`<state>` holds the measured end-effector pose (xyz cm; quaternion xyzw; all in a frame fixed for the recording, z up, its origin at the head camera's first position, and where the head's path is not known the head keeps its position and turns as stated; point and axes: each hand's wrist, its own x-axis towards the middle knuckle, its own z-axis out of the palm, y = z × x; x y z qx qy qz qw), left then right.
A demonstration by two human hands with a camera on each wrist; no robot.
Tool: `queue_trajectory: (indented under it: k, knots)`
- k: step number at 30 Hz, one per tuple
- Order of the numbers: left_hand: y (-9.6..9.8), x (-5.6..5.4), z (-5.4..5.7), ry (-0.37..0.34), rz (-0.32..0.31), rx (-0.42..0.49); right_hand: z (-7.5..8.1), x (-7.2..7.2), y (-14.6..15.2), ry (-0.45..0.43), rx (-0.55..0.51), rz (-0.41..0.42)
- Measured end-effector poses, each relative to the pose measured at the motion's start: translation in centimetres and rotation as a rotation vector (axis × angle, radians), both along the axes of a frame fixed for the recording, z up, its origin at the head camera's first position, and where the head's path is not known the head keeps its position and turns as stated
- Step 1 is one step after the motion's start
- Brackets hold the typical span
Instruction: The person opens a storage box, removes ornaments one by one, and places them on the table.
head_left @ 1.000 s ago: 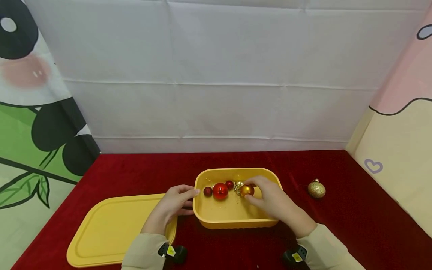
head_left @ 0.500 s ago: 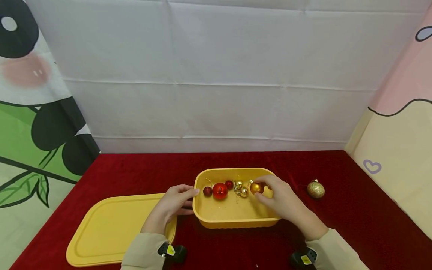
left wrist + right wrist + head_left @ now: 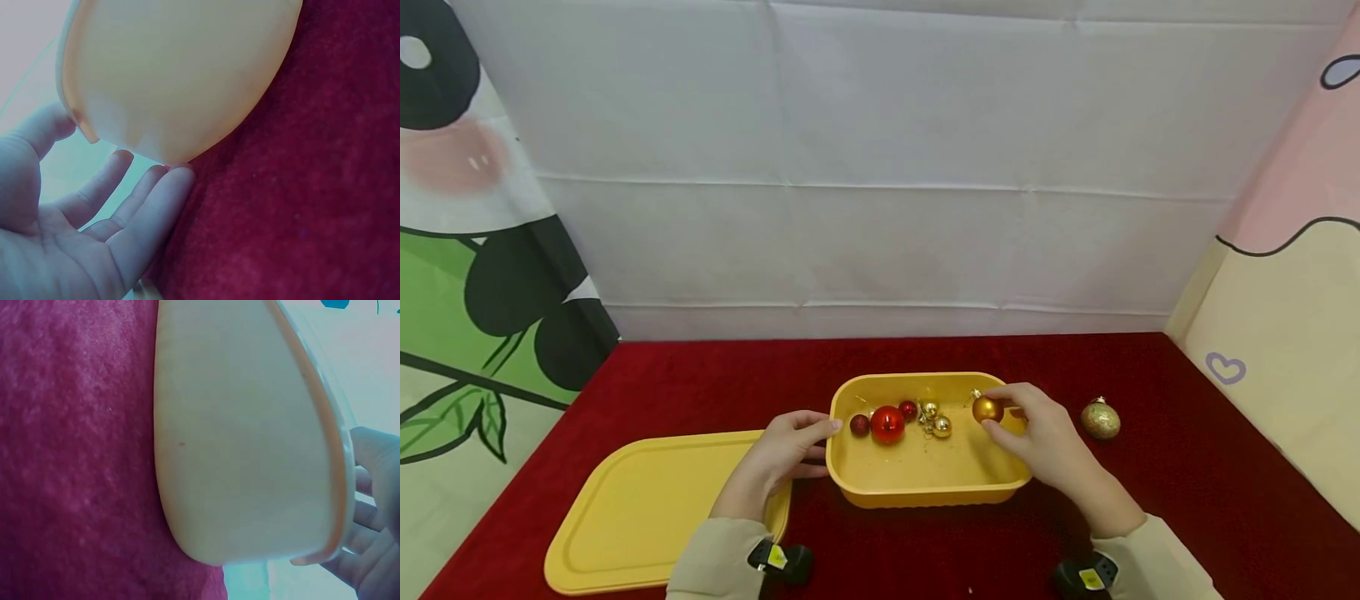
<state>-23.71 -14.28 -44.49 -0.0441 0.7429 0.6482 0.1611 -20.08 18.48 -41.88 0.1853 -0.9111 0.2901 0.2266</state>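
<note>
A yellow plastic box (image 3: pixel 917 487) stands open on the table. My left hand (image 3: pixel 784 454) holds its left end, thumb at the rim and fingers against the outer wall, as the left wrist view shows. Over the right side of the box, my right hand (image 3: pixel 1048 437) pinches a shiny gold Christmas ball (image 3: pixel 987 409) between thumb and fingers. Lying in the box are a large red ball (image 3: pixel 887 424), a dark red ball (image 3: pixel 860 426), a small red ball (image 3: pixel 907 410) and small gold balls (image 3: pixel 942 427). The right wrist view shows mostly the box's outer wall (image 3: pixel 244 437).
A yellow lid (image 3: pixel 647 508) lies flat at the left, partly behind my left forearm. To the right of the box rests a glittery gold ball (image 3: pixel 1101 419). Red cloth (image 3: pixel 730 375) covers the table, and a white sheet (image 3: pixel 895 167) hangs behind it.
My right hand has moved right with the gold ball, away from the small gold balls, which now show more fully. The left hand stays at the box's left end.
</note>
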Motion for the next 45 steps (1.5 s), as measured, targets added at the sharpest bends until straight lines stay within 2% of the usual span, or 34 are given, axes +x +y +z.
queue_trajectory:
  k: [9,18,22,35,45]
  knots:
    - [-0.1,-0.2,0.3,-0.002,-0.005,0.004,0.6,0.0,1.2,-0.018,-0.069,-0.017]
    - [-0.1,0.1,-0.2,-0.008,-0.001,-0.007,0.8,-0.1,2.4,-0.070,-0.103,-0.037]
    - [-0.3,0.1,-0.2,-0.001,-0.013,-0.007,1.1,-0.1,3.1,-0.097,-0.107,-0.078]
    - [-0.5,-0.3,0.4,0.009,-0.045,-0.020,2.0,-0.6,4.9,-0.084,-0.131,-0.166]
    - [-0.7,-0.2,0.0,0.000,-0.049,-0.003,2.0,-0.7,6.7,-0.144,-0.136,-0.219]
